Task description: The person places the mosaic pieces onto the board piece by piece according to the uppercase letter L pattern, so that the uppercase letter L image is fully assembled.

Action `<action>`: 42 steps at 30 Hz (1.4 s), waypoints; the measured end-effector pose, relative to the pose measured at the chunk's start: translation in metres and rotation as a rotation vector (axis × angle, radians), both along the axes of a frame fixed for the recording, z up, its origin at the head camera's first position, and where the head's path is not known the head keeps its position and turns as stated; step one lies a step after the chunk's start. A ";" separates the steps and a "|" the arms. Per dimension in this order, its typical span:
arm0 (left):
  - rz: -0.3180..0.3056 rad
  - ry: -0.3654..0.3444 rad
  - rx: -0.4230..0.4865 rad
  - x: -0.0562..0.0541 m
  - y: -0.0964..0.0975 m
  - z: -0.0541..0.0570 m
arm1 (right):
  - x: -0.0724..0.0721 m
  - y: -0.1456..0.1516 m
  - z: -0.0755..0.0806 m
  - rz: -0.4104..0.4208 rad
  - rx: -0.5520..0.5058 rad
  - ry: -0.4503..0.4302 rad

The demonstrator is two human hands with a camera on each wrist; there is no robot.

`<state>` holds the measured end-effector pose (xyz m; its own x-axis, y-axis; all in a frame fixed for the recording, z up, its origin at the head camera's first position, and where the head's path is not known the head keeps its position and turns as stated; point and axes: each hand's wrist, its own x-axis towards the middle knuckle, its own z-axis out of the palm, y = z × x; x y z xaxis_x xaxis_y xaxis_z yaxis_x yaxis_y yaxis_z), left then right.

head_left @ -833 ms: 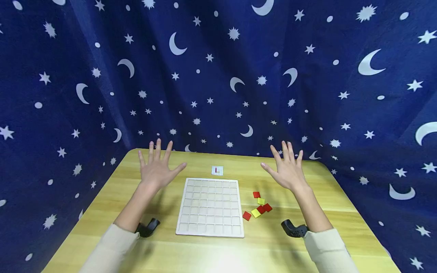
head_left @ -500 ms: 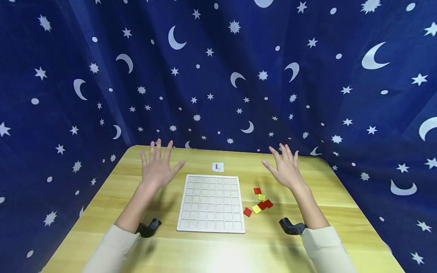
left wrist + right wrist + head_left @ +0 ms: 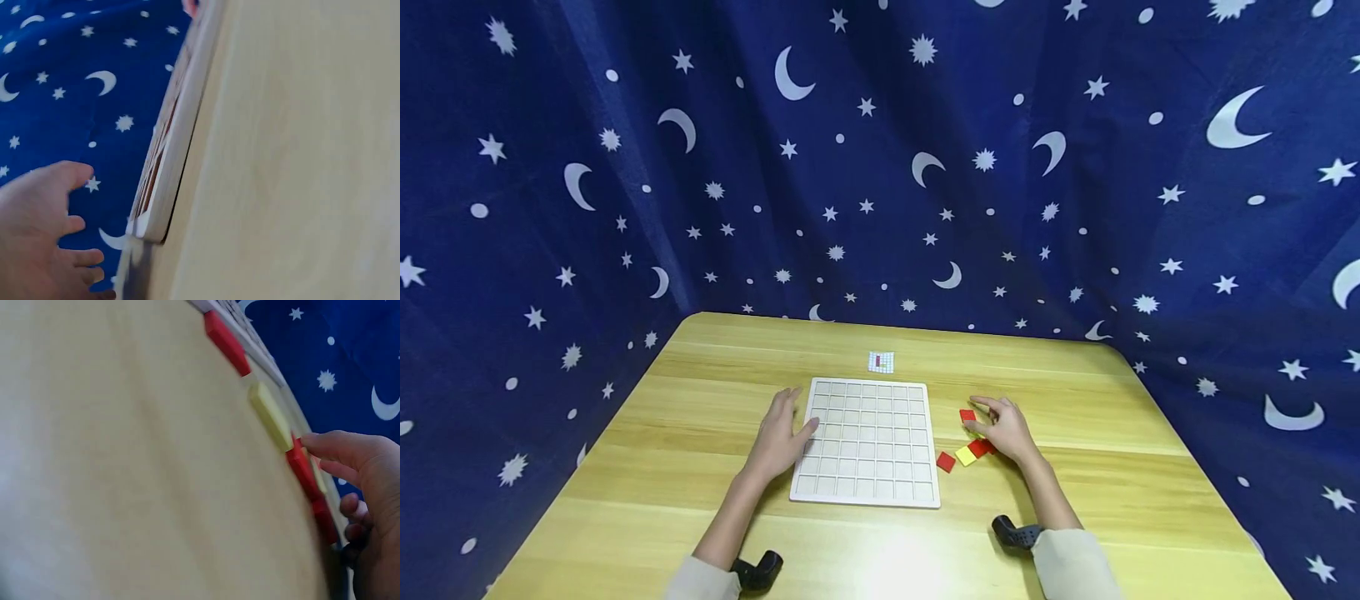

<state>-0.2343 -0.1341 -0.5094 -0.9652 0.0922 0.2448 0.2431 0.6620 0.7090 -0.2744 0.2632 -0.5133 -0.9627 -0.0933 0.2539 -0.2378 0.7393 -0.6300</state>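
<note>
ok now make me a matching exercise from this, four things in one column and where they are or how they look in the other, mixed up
Things
1. left hand
2. small printed card
3. right hand
4. curtain

Places and looks
A. dark blue with pale moons and stars
B. at the red and yellow tiles
C. at the left edge of the grid board
D. just past the far edge of the grid board

Pairs: 1-C, 2-D, 3-B, 4-A

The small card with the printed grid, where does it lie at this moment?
In the head view, the small card lies on the far side of the table, just beyond the white grid board and left of the right hand.
</note>
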 end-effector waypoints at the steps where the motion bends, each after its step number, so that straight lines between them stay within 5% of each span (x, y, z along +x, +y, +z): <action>1: -0.010 -0.013 0.017 0.000 0.000 -0.006 | 0.001 -0.001 -0.003 -0.006 -0.008 0.001; 4: -0.019 -0.036 0.003 -0.001 -0.002 -0.022 | 0.001 -0.003 -0.008 -0.023 -0.004 0.003; 8: -0.038 -0.022 -0.135 0.000 -0.003 -0.035 | -0.003 -0.007 -0.010 -0.060 0.009 0.002; 13: -0.092 0.036 -0.332 0.005 -0.002 -0.041 | -0.004 -0.015 -0.014 -0.120 -0.006 0.020; 20: -0.088 0.078 -0.396 0.010 0.001 -0.044 | 0.009 -0.050 -0.011 -0.204 -0.154 0.057; 25: -0.071 0.087 -0.408 0.010 0.007 -0.044 | 0.012 -0.083 0.004 -0.113 -0.147 0.119; 32: -0.050 0.094 -0.423 0.012 0.023 -0.045 | -0.001 -0.121 0.015 0.070 -0.145 0.120; 42: -0.057 0.123 -0.318 0.006 0.024 -0.046 | -0.028 -0.151 -0.004 0.202 -0.088 0.009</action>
<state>-0.2285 -0.1099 -0.5558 -0.9213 0.2357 0.3091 0.3569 0.8280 0.4324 -0.3019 0.1120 -0.5173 -0.9244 -0.2612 0.2780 -0.3814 0.6182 -0.6873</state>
